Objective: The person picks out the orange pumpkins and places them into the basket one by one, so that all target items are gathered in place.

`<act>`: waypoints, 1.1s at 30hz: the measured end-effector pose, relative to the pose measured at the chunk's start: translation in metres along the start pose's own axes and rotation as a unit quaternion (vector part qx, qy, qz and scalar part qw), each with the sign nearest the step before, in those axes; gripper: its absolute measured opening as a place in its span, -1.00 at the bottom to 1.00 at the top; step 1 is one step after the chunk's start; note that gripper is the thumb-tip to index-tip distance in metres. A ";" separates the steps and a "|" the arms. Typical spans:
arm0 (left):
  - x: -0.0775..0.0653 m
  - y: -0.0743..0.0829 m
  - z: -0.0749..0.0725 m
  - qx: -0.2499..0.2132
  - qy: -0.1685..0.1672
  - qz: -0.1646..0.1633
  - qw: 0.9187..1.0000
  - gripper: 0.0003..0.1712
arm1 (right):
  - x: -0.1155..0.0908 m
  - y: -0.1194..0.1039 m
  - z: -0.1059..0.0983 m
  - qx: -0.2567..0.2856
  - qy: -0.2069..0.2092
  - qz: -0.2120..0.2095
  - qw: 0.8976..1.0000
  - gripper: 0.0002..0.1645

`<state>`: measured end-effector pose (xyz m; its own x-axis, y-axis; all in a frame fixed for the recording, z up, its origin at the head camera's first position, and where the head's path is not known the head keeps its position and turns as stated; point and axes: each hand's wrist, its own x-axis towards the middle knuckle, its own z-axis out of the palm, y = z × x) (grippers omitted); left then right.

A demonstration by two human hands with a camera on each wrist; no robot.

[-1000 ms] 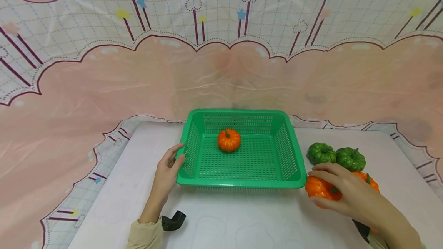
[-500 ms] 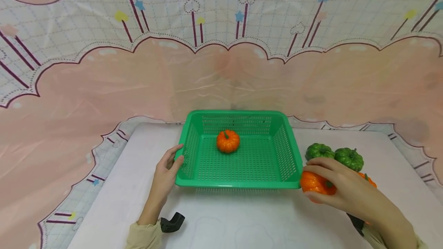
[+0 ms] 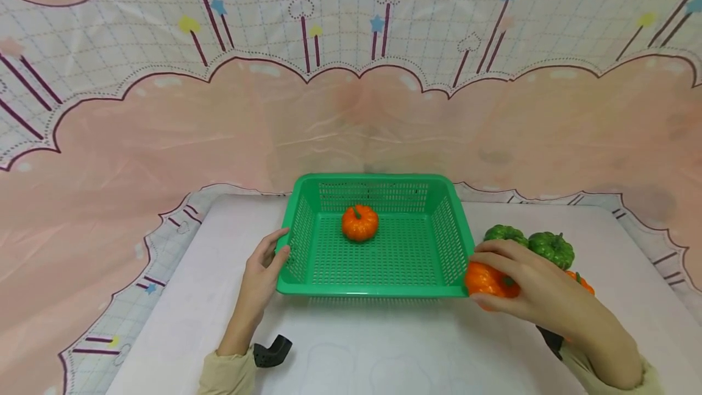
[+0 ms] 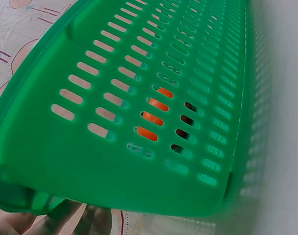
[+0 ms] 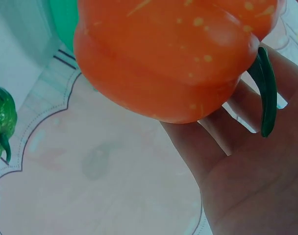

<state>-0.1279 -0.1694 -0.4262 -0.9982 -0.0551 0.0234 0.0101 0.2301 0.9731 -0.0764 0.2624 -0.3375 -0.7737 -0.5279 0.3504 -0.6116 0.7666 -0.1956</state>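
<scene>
A green plastic basket with slotted walls stands on the white table. One small orange pumpkin lies inside it, also visible through the slots in the left wrist view. My left hand grips the basket's left rim, fingers and thumb at the edge; in the left wrist view its fingers show below the rim. My right hand holds another orange pumpkin beside the basket's front right corner. In the right wrist view this pumpkin has a curved green stem, with several fingers behind it.
Two green pumpkins, one partly behind the right hand and one beside it, sit on the table at right. Another orange pumpkin is mostly hidden by the right hand. A patterned pink cloth hangs behind the table.
My right hand has moved left and slightly up with the orange pumpkin, coming against the basket's corner in the head view. My left hand keeps its place on the rim.
</scene>
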 end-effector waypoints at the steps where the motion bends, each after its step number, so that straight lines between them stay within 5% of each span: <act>1: 0.000 0.000 0.000 0.000 0.000 0.000 1.000 -0.50 | 0.001 0.000 0.000 0.001 -0.001 0.000 1.000 -0.51; 33: 0.000 0.000 0.000 -0.005 -0.003 0.000 1.000 -0.50 | 0.032 -0.005 0.004 0.035 -0.035 0.018 0.999 -0.49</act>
<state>-0.1278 -0.1695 -0.4265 -0.9985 -0.0498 0.0222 0.0107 0.2205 0.9753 -0.0990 0.2405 -0.3294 -0.8034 -0.5273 0.2768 -0.5917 0.7595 -0.2705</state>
